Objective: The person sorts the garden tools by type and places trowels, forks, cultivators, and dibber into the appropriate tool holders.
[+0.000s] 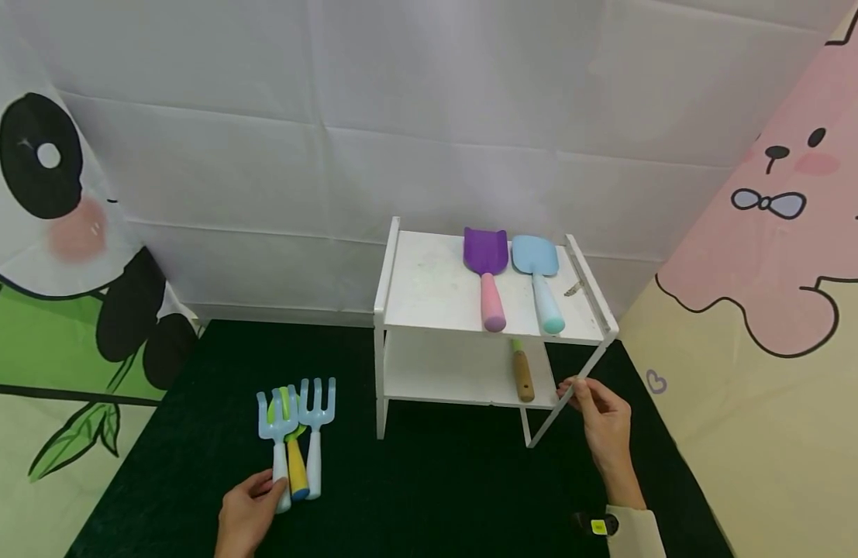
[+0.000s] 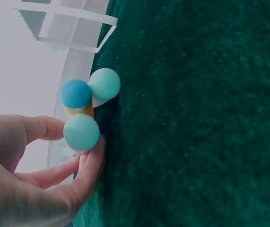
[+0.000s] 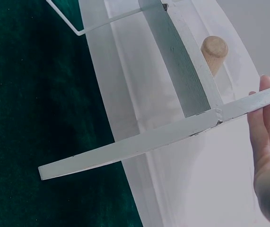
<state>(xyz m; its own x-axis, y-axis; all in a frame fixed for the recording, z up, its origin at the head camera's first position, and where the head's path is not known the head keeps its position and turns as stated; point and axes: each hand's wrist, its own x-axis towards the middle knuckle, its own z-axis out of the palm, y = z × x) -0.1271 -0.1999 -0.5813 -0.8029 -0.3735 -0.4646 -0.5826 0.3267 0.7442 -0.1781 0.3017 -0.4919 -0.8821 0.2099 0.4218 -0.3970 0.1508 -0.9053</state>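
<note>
In the head view my left hand (image 1: 250, 511) pinches the handle end of a pale blue toy garden fork (image 1: 280, 449) low at the left. Close beside it lie a green toy tool with a yellow handle (image 1: 298, 469), partly covered by the fork, and a second pale blue fork (image 1: 315, 457). From the left wrist view, thumb and fingers are on either side of the round handle end (image 2: 81, 133). My right hand (image 1: 606, 426) holds the front right leg (image 1: 564, 399) of a white two-tier shelf (image 1: 429, 291), fingers passing behind the leg.
On the upper tier lie a purple toy shovel (image 1: 486, 252) with a pink handle and a light blue shovel (image 1: 535, 256). A brown-handled tool (image 1: 522, 376) rests on the lower tier, its head hidden. Dark green cloth (image 1: 442, 496) covers the table; a white sheet (image 1: 275, 155) hangs behind.
</note>
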